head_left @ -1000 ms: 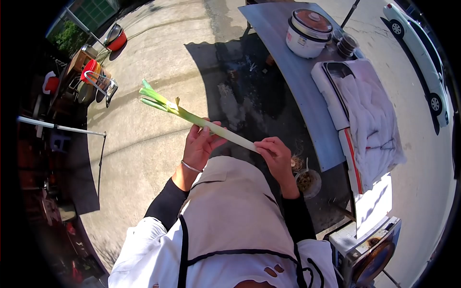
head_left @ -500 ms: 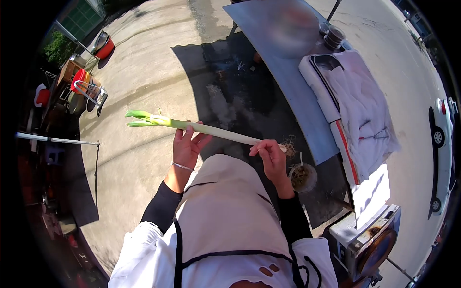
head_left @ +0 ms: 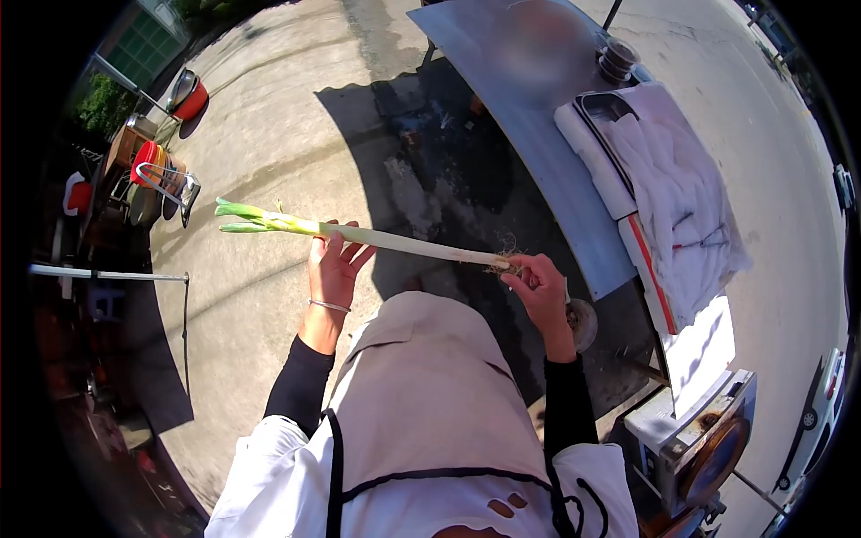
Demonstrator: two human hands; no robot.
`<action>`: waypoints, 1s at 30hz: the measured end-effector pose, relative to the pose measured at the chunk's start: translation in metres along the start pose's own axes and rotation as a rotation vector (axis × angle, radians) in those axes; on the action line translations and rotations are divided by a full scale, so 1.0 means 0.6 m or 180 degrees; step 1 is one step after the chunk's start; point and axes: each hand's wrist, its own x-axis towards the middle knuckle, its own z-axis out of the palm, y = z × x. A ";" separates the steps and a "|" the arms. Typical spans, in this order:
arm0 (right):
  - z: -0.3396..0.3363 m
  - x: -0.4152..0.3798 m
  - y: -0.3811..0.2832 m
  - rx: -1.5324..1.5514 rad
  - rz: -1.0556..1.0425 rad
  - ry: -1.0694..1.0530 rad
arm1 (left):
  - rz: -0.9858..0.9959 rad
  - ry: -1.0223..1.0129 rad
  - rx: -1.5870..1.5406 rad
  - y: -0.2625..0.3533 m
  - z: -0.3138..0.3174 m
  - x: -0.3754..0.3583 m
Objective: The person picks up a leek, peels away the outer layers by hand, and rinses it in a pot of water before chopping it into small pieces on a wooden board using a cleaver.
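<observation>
A long green onion with a white stalk lies almost level across the view above my lap. Its trimmed green leaves point left, and thin, tangled roots stick out at the right end. My left hand is closed round the stalk just below the leaves, with a thin bracelet at the wrist. At the root end, my right hand has its thumb and fingers pinched together against the roots. A bowl of scraps, partly hidden by my right hand, is below it.
To the right is a long bluish table with a white box under a white cloth and stacked containers. A stove-like metal unit stands at lower right. Buckets and a metal pole are at left.
My right hand has slid right, from the stalk near the roots to the root tip. My left hand and the onion have shifted slightly left. The bowl is now more covered.
</observation>
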 end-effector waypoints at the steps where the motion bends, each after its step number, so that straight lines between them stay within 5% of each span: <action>1: 0.016 0.012 -0.016 -0.0060 -0.0235 0.0020 | -0.0015 -0.0017 0.0007 -0.004 0.007 -0.001; 6: 0.050 0.045 -0.057 -0.0244 -0.0657 -0.0104 | -0.0109 -0.0250 0.0223 -0.001 0.039 -0.014; 8: 0.050 0.047 -0.036 0.0164 -0.0025 -0.0855 | -0.0112 -0.0337 0.0285 0.001 0.045 -0.013; 12: 0.050 0.042 -0.031 0.0265 -0.0112 -0.0745 | -0.0146 -0.0395 0.0260 0.001 0.043 -0.012; 14: 0.058 0.042 -0.035 -0.0068 -0.0756 -0.0242 | -0.0156 -0.0372 0.0265 0.001 0.041 -0.010; 21: 0.059 0.035 -0.036 0.0145 -0.0637 -0.0532 | -0.0171 -0.0206 0.0319 0.002 0.036 -0.011; 23: 0.069 0.027 -0.032 0.1039 0.0182 -0.0195 | -0.0154 -0.0143 0.0327 0.003 0.031 -0.010; 30: 0.058 0.020 0.045 0.1971 0.1033 -0.0223 | 0.0018 0.0282 0.0203 -0.017 -0.039 0.019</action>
